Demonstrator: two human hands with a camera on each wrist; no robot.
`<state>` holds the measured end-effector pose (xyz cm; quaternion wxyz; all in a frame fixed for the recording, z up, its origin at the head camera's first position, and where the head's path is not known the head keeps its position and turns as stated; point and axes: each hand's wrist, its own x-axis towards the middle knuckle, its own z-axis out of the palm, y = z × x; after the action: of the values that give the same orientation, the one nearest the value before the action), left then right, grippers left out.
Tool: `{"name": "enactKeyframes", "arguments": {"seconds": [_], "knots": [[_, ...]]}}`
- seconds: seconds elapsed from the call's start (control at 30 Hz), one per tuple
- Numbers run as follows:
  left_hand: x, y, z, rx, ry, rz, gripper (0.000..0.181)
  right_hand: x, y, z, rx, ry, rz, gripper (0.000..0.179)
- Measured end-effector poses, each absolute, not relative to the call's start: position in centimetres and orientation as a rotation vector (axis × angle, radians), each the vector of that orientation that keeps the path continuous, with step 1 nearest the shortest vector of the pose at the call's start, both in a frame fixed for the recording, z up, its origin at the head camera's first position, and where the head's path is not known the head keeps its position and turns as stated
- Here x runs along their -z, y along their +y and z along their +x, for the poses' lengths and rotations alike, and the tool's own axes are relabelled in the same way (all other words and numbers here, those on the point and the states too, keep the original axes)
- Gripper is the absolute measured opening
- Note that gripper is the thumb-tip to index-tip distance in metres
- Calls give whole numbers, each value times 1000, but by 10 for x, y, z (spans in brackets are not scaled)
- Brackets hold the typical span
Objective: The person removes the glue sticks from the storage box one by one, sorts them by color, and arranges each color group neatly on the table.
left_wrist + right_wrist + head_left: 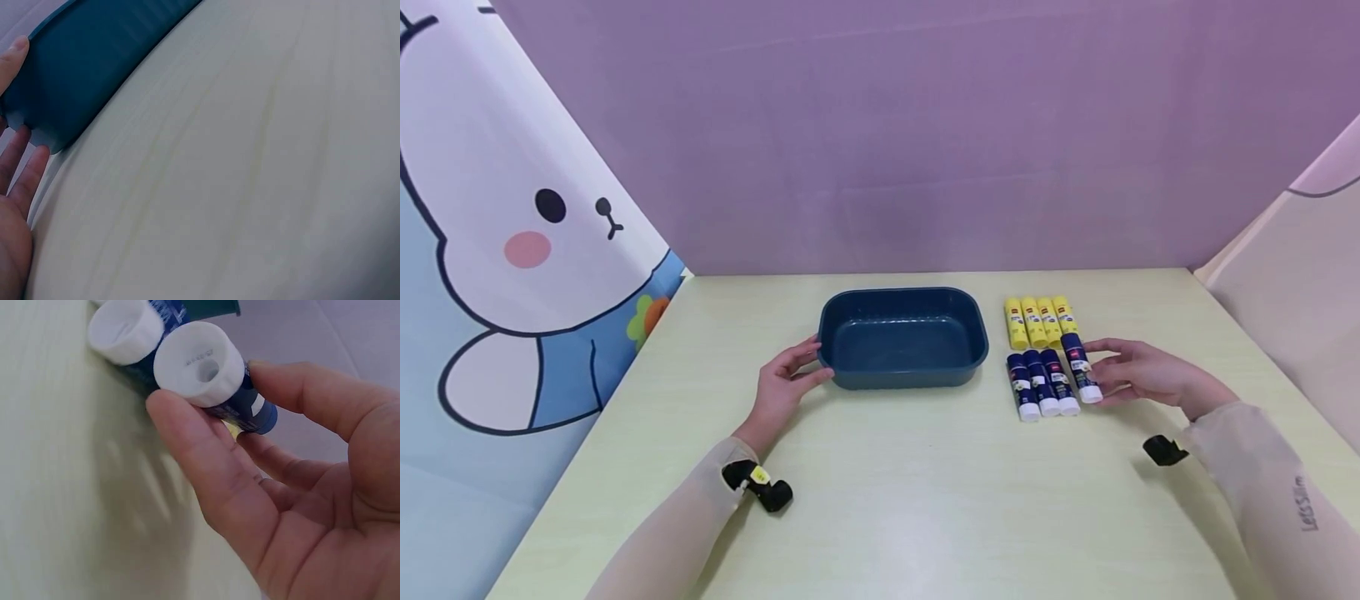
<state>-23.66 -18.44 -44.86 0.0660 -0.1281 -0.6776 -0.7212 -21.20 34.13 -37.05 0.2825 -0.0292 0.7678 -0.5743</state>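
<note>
In the head view my left hand [781, 390] touches the left end of a dark blue rectangular tub [902, 379], its thumb near the front corner. The left wrist view shows the thumb and the fairly straight fingers [28, 178] against the tub's wall [94, 69]. My right hand [1138, 372] holds a navy glue stick [1081, 367] with a white end, tilted beside a row of matching navy glue sticks [1037, 383]. From the right wrist, that glue stick's white end [187, 375] faces the camera, between thumb and fingers.
Several yellow glue sticks [1039, 322] lie side by side behind the navy row. A pale wooden table [925, 492] carries everything. Behind it stands a purple backdrop [925, 150], and a cartoon-printed cloth [512, 333] hangs at the left.
</note>
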Motion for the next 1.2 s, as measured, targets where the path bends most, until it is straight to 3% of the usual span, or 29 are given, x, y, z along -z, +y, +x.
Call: {"name": "enactKeyframes", "arguments": {"seconds": [0.27, 1.2], "knots": [[451, -184, -238, 2157, -2033, -384, 46, 384, 346, -215, 1469, 2032, -5, 73], [452, -184, -239, 2172, -2029, -387, 47, 379, 337, -217, 1297, 2122, 102, 70]]}}
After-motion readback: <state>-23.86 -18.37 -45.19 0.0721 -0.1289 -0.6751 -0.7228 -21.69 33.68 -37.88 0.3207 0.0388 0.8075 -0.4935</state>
